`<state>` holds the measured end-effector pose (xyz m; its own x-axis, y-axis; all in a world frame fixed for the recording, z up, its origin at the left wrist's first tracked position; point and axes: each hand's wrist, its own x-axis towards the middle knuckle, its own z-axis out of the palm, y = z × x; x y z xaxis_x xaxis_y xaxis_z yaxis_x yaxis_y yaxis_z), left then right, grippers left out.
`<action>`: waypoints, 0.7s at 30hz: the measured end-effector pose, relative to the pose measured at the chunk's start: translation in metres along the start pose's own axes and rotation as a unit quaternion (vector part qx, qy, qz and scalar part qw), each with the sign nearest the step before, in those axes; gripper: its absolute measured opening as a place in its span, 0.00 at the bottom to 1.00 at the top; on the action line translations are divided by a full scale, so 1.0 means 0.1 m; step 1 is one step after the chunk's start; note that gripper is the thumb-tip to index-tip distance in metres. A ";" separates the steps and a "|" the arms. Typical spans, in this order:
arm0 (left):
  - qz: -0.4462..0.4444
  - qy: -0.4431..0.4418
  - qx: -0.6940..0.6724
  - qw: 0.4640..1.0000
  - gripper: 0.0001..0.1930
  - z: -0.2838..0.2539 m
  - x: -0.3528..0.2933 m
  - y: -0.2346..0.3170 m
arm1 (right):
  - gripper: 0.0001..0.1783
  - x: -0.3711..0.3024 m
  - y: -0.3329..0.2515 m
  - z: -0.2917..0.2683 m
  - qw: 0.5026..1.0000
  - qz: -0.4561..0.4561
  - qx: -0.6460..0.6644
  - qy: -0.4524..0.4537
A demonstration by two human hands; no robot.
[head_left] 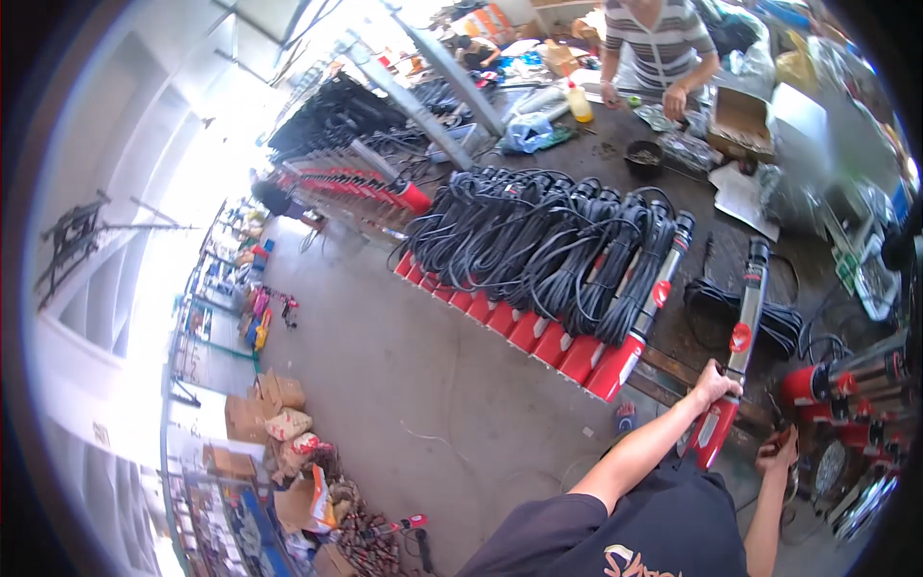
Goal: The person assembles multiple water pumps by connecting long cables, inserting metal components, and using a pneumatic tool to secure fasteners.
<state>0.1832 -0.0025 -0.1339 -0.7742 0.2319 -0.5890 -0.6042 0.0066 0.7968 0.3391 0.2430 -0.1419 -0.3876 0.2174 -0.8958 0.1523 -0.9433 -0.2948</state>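
Note:
My left hand (714, 383) is closed around the lower part of a tubular submersible pump (751, 298), silver in the middle with a red end and a black cap. The pump lies slanted over the table edge, its red end toward my body. Beside that end, my right hand (779, 447) is closed, and a thin dark piece shows at its fingers; its kind is too small to tell. A coiled black cable (707, 298) lies next to the pump on the table.
Left of it, a row of similar pumps (615, 370) with bundled black cables (538, 240) lines the table. More pumps (851, 385) stand at the right. Across the table (601, 154) a person in a striped top (659, 43) works near an open cardboard box (740, 120) and a yellow bottle (579, 104).

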 end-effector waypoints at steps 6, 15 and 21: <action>0.000 0.006 0.029 1.000 0.36 0.07 0.00 0.05 | 0.28 -0.61 0.33 0.25 0.969 -0.105 0.008 -0.223; 0.018 -0.096 -0.023 0.995 0.18 0.10 -0.08 0.28 | 0.30 -1.30 0.55 1.19 0.751 -0.606 -0.072 -0.252; 0.001 -0.056 -0.045 0.997 0.36 -0.02 -0.02 0.20 | 0.15 -1.47 0.55 1.78 0.726 -0.608 -0.214 -0.240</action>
<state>0.1720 -0.0049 -0.1172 -0.7524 0.3384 -0.5651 -0.6216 -0.0809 0.7792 0.2423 0.1147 0.0325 -0.7286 0.6147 0.3020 -0.3399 0.0583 -0.9387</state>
